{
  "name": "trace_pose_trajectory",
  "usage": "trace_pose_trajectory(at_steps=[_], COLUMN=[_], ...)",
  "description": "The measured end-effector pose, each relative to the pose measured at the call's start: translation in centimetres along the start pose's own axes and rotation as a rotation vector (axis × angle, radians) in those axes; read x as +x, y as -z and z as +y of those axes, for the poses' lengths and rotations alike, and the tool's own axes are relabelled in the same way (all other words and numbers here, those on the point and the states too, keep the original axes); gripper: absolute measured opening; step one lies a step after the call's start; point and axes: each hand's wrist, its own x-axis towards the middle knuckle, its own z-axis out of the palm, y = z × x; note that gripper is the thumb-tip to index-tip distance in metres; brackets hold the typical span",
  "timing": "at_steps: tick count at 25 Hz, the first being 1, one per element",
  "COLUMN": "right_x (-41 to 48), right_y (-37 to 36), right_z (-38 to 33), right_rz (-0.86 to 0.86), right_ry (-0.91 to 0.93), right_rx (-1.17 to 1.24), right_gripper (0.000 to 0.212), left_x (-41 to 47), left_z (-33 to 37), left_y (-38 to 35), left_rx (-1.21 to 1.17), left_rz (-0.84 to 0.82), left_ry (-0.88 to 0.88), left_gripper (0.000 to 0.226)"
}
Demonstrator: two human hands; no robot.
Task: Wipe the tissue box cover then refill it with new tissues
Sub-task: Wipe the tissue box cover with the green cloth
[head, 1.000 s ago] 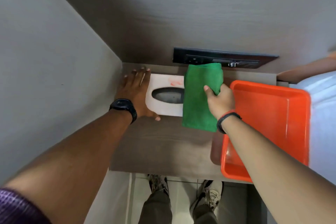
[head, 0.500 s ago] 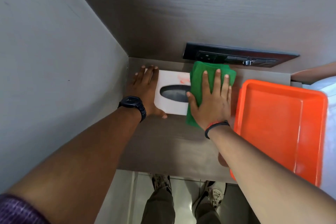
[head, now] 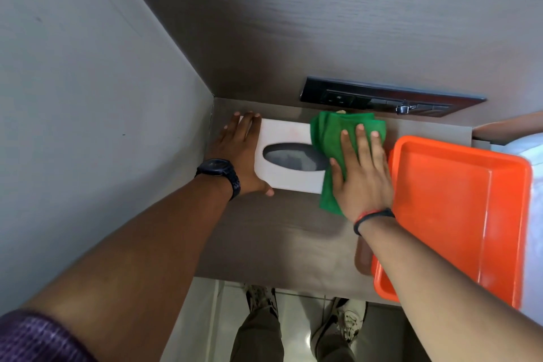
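Left wall: plain grey painted surface (head: 88,97).
Back wall: dark brown wood-grain panel (head: 323,23).
Wall fitting: long black rectangular socket panel (head: 382,97), set low in the back panel.
Furniture: brown wood-grain shelf top (head: 279,238), fitted into the corner.
Floor: pale glossy tiles (head: 211,317), reflecting light.

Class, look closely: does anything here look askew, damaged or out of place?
The orange tray overhangs the shelf's front edge, so it could tip. A faint pinkish stain marks the tissue box cover near its far edge.
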Motion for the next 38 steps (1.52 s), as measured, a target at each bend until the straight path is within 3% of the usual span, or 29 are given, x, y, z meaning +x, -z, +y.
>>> trace_pose_trajectory(at_steps=[5, 8, 13, 18, 22, 28, 33, 36, 38], right_x=[0.3, 1.4, 2.5, 1.7, 1.1, 1.5, 1.7, 1.6, 1.5], right_y=[-0.6, -1.1, -2.0, -1.3, -0.7, -1.6, -1.8, -0.6, -0.1], right_z=[-2.0, -4.6, -8.5, -4.8, -2.0, -6.2, -9.8, -8.5, -5.2], right_rz=[0.048, 0.039, -0.019, -0.081, -0.03, 0.018, -0.058, -0.075, 0.057], right_ry=[-0.171, -0.184, 0.005, 0.228, 0.087, -0.097, 0.009, 0.112, 0.021], right_rx=[0.039, 0.062, 0.088, 0.019, 0.011, 0.107, 0.132, 0.306, 0.377], right_gripper=[0.056, 0.059, 0.057, 0.054, 0.052, 0.058, 0.062, 0.061, 0.054], left_x=[0.2, 0.5, 0.5, 0.3, 0.1, 0.5, 1.0, 0.7, -0.1], left_z=[-0.1, 0.0, -0.1, -0.5, -0.5, -0.6, -0.6, -1.2, -1.1], left_y=[-0.4, -0.7, -0.8, -0.6, -0.7, -1.1, -1.1, -0.1, 0.7], left_rx=[-0.024, -0.046, -0.111, -0.146, -0.146, -0.144, -0.152, -0.155, -0.242], left_rz=[0.006, 0.0, 0.012, 0.024, 0.04, 0.065, 0.021, -0.025, 0.099], left_ry=[0.003, 0.013, 0.004, -0.005, -0.004, 0.004, -0.02, -0.033, 0.017], left_gripper=[0.151, 0.153, 0.154, 0.154, 0.153, 0.153, 0.155, 0.146, 0.122])
